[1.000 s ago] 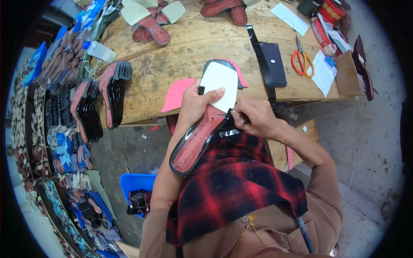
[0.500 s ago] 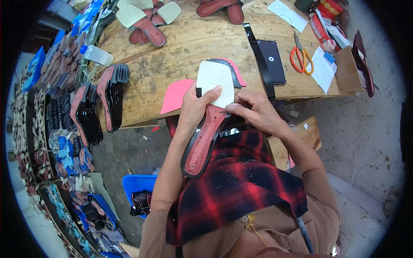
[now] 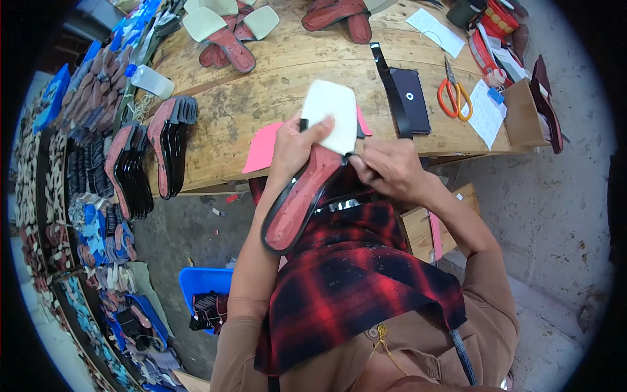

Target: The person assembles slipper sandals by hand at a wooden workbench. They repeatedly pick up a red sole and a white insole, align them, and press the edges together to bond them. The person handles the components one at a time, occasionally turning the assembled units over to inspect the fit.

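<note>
Left hand (image 3: 294, 149) is clamped on a sole (image 3: 319, 163) mid-frame. Right hand (image 3: 393, 167) is curled at its edge, can't tell if it's pinching.

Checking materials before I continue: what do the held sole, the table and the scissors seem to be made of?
Held sole: red part, perhaps leather, mottled with slight sheen; cream end evenly smooth, possibly leather or synthetic.
Table: wood, worn, with visible grain and stains.
Scissors: grey blades, likely metal; smooth, evenly orange handles, probably plastic.

The black-edged red shoe sole (image 3: 320, 166), cream at its broad end, is held aslant in mid-air.
</note>
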### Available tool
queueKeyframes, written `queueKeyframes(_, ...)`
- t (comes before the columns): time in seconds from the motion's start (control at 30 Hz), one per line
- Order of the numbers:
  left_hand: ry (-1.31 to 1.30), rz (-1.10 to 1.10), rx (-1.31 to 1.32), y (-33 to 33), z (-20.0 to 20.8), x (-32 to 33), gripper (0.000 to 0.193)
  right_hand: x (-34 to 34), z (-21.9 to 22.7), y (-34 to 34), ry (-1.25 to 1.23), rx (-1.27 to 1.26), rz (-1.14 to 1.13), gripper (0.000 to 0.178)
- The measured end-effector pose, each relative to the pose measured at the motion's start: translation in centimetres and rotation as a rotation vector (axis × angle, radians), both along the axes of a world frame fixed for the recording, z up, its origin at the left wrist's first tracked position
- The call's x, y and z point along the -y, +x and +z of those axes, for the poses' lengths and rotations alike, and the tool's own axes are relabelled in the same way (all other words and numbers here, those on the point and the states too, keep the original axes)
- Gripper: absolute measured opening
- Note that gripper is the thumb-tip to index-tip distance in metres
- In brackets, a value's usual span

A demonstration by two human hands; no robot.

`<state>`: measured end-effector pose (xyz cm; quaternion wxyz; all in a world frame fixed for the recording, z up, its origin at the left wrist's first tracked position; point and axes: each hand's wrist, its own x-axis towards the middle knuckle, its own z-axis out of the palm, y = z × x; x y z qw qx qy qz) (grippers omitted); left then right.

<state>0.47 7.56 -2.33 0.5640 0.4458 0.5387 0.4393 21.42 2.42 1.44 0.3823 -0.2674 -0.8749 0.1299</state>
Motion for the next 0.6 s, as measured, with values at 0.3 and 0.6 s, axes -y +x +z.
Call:
queueKeyframes(0.3, 0.586, 0.804, 0.080, -9.2, 3.9, -8.2, 0.041, 7.6, 0.4, -2.0, -0.092, -0.116, 0.145, 0.035)
queueKeyframes(0.6, 0.613, 0.447, 0.465, -4.2, 6.0, -7.5, 0.043, 4.6, -5.5, 0.9, -0.682, -0.006, -0.306, 0.019)
